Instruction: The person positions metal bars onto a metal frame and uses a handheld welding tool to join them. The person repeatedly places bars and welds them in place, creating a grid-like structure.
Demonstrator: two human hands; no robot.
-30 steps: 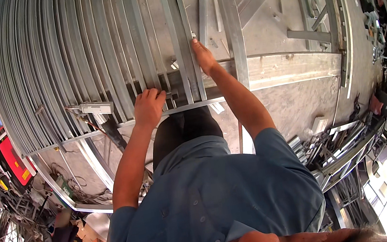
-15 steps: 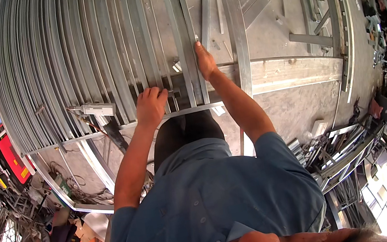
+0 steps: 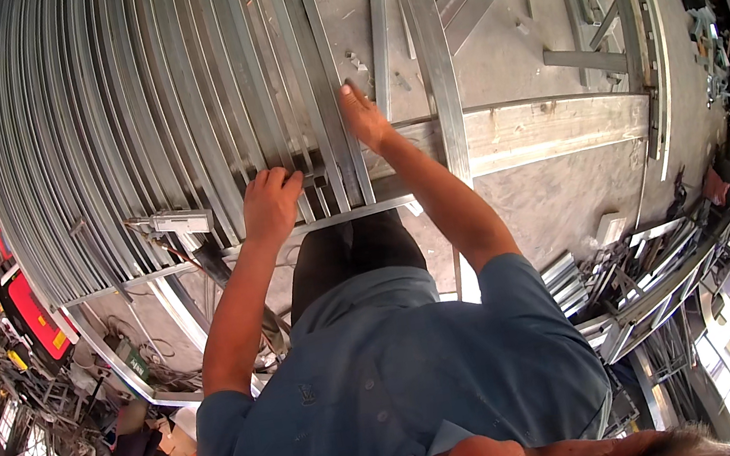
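Metal rail: the long grey metal rail (image 3: 330, 125) at the right edge of the row of rails (image 3: 169, 116) has been shifted leftward over the last second, and the right hand (image 3: 364, 120) has been carried across with it; it is laid lengthwise, its near end by the front bar (image 3: 335, 218) of the stand.
Gap: the strip of open space between this rail and its neighbours has been narrowed; by that, the work in hand is judged to be advanced, the row being drawn closer together, though some space is still left near the fingertips.
Right hand: placed along the rail's right side, thumb pointed forward and laid against the edge; the other fingers are mostly hidden, so whether the rail is gripped or only pressed cannot be told.
Left hand: the left hand (image 3: 272, 202) is rested on the row near its front ends, fingers bent over the metal; whether anything is clasped beneath them cannot be told.
Single rail: another wide rail (image 3: 438, 57) is set well apart to the right, across the pale crossbeam (image 3: 557, 126); little change is seen in its place.
Power tool: the grey tool (image 3: 180, 222) is left on the row, to the left of the left hand, touched by neither hand.
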